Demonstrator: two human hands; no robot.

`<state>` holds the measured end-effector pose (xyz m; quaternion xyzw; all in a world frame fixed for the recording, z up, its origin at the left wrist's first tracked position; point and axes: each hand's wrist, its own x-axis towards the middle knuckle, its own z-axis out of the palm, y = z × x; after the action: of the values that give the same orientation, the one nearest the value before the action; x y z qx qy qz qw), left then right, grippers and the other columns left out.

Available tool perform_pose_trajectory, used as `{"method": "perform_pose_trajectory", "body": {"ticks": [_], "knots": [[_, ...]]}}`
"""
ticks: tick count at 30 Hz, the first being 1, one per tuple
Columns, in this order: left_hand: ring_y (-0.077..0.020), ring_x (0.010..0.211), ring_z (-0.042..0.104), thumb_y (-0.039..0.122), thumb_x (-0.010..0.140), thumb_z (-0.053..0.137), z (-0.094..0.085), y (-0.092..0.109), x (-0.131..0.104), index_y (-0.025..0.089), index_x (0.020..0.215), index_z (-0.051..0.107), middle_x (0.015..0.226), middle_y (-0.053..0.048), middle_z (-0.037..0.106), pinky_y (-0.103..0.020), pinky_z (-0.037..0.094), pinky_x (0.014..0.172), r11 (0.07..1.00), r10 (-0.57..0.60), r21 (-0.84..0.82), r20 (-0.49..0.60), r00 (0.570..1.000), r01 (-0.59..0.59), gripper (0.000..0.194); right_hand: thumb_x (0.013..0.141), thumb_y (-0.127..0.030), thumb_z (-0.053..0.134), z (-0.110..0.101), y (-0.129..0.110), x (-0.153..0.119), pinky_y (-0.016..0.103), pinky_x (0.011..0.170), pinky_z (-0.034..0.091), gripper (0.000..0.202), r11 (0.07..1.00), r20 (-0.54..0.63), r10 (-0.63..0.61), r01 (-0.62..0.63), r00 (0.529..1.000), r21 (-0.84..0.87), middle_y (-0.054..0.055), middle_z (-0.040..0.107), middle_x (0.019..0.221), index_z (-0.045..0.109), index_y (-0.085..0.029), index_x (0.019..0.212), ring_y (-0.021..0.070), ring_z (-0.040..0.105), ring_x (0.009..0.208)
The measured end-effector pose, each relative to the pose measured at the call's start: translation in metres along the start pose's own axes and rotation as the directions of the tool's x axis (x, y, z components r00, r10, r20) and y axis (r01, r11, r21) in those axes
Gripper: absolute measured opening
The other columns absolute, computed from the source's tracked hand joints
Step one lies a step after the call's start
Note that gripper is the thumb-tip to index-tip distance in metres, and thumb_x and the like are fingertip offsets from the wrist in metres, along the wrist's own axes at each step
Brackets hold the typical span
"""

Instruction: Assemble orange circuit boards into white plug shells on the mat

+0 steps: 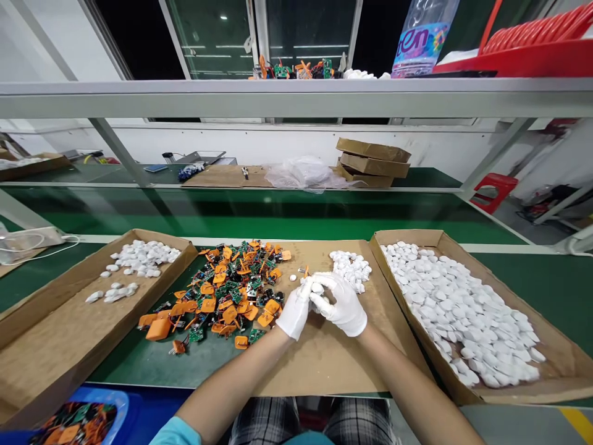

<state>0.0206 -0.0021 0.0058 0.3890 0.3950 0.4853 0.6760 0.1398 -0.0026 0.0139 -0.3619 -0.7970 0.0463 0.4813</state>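
Gripping hands: from where I stand, the left hand (297,307) and right hand (341,304), both in white gloves, meet with fingertips closed around a small white piece (317,288); white on white, I cannot tell which takes more of the hold.
White piece: it sits between the fingertips, over the cardboard sheet (324,371), short of the sheet's far edge.
Orange tip: a bit of orange (306,271) shows just beyond the left fingers; whether it is held or lying behind, I cannot tell.
Finger work: I judge it best to steady the piece with one hand and press evenly with the other, keeping wrists low over the cardboard so a slip lands softly.
Left side: a heap of orange and green parts (230,287) overlaps the sheet's left edge and spreads onto the green tabletop (143,364), crowding the left hand.
Right side: a pile of white pieces (351,270) lies near the sheet's far right corner; a shallow box (556,374) of more borders its right edge.
Open room: bare cardboard runs from beneath the hands to the sheet's near edge, the easiest stretch for moving; the far side is tighter.
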Motion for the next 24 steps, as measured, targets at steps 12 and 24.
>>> {"method": "perform_pose_trajectory", "body": {"ticks": [12,24], "knots": [[-0.0096,0.05,0.044,0.077,0.063,0.058,-0.0051,-0.0032,0.0013,0.018,0.063,0.047,0.055,0.002,0.049,-0.026,0.037,0.051,1.0,-0.002,0.018,0.043,0.999,0.001,0.061,0.089,-0.024,0.052,0.0011,0.0041,-0.0029,0.037,0.074,0.053,0.023,0.999,0.045,0.038,-0.039,0.998,0.023,0.006,0.069,0.095,0.06,-0.025,0.111,0.0207,0.064,0.082],[-0.0094,0.046,0.043,0.083,0.057,0.058,-0.0056,-0.0043,0.0032,0.019,0.059,0.045,0.053,0.002,0.049,-0.025,0.036,0.047,0.999,-0.024,0.048,0.034,0.999,0.023,0.065,0.086,-0.023,0.055,0.0004,0.005,-0.0066,0.036,0.072,0.055,0.023,0.998,0.046,0.06,-0.06,0.997,-0.002,0.005,0.07,0.092,0.059,-0.024,0.109,0.0206,0.066,0.082]]}}
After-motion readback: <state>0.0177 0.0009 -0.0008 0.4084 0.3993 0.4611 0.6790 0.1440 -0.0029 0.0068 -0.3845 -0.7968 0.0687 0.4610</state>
